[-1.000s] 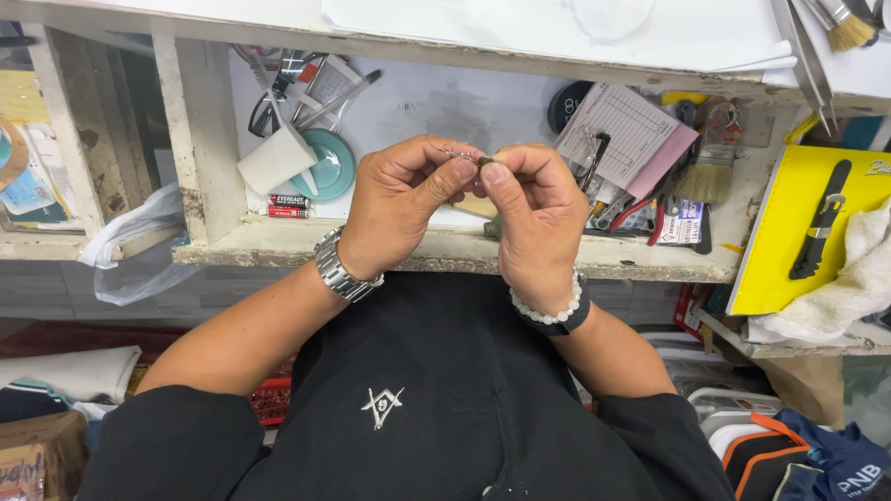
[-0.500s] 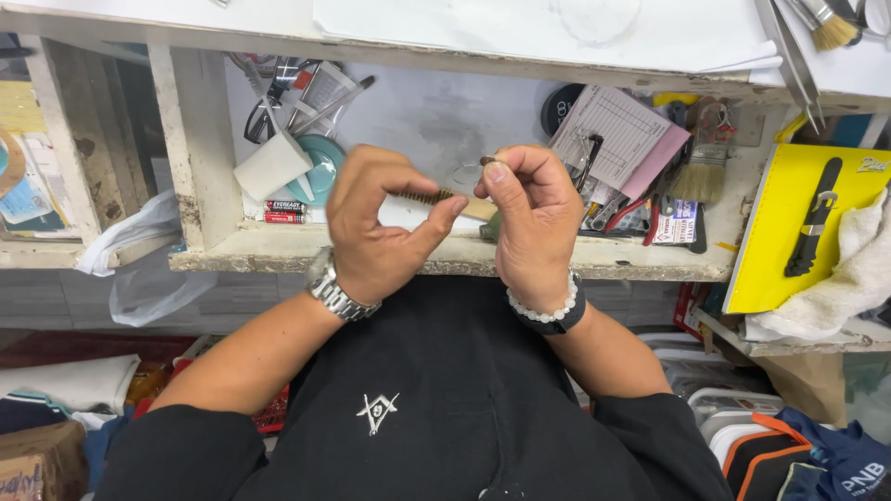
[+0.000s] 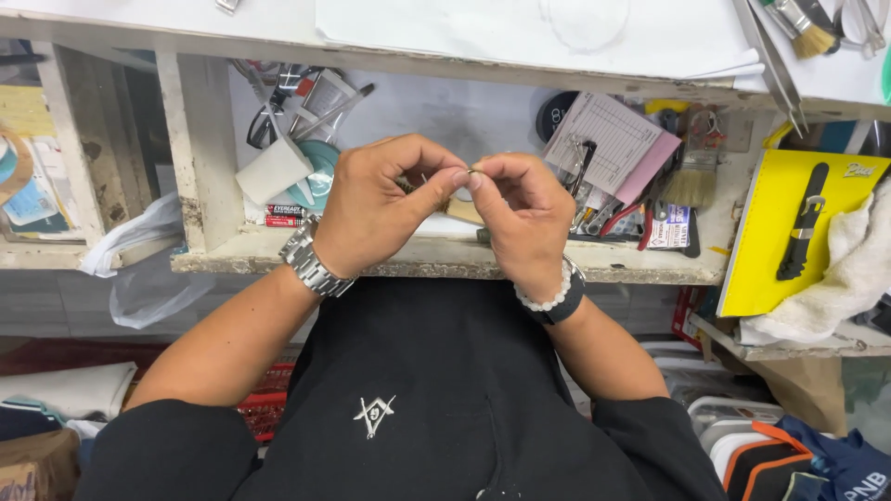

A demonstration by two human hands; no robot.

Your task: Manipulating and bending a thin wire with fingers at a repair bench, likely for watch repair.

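Observation:
My left hand and my right hand meet in front of my chest, above an open wooden drawer. Their fingertips pinch a tiny dark metal part between them; it is too small to identify. The left wrist carries a steel watch, the right a white bead bracelet and a black band. Most of the small part is hidden by my fingers.
The drawer holds a white block, a teal round tin, a paper pad, pliers and a brush. A yellow card with a black tool leans at right beside a white cloth. A plastic bag hangs at left.
My left hand has swung back up to meet the right one; its thumb and forefinger now pinch the small part together with the right fingers.

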